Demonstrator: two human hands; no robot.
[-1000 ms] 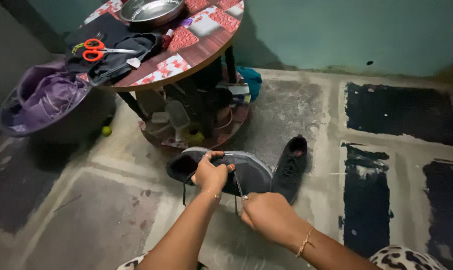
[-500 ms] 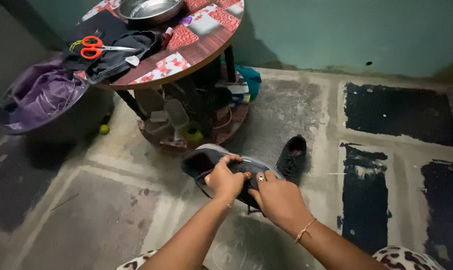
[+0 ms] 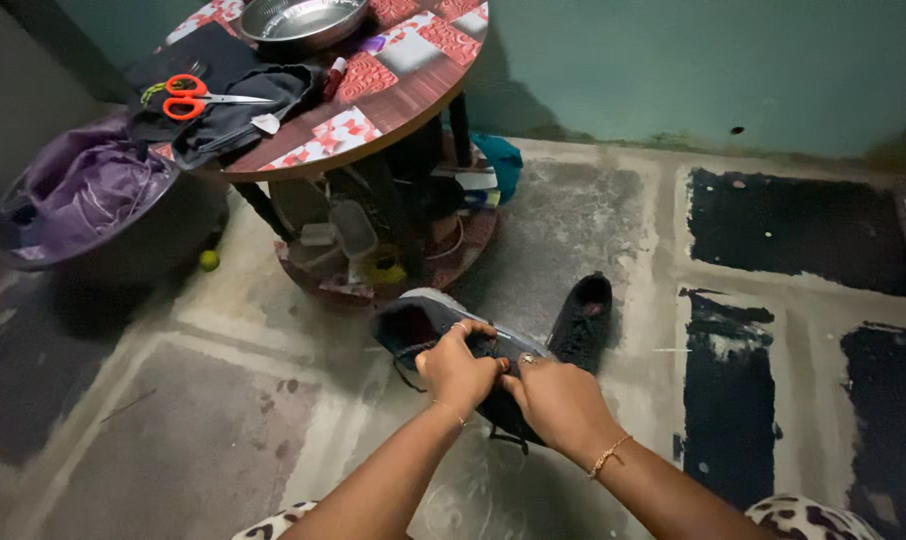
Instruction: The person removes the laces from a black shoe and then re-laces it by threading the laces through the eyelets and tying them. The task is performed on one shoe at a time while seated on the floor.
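Observation:
A dark grey sneaker (image 3: 420,318) with a pale sole is held above the floor, its opening turned to the left. My left hand (image 3: 459,366) grips its upper around the laces. My right hand (image 3: 561,402) presses against the same spot, fingers closed on the lace beside my left hand. A loose lace end (image 3: 509,436) dangles below the shoe. The second black sneaker (image 3: 582,322) lies on the floor just right of the held one.
A round patterned table (image 3: 373,95) stands behind, carrying red-handled scissors (image 3: 193,98), dark cloth (image 3: 235,112) and a metal bowl (image 3: 303,20). A dark basin with purple cloth (image 3: 83,195) sits at left. Clutter fills the table's lower shelf (image 3: 373,260). The concrete floor has dark patches (image 3: 733,390).
My right hand has moved in from pulling the lace out to the side and now meets my left hand on the shoe. The shoe has shifted slightly right.

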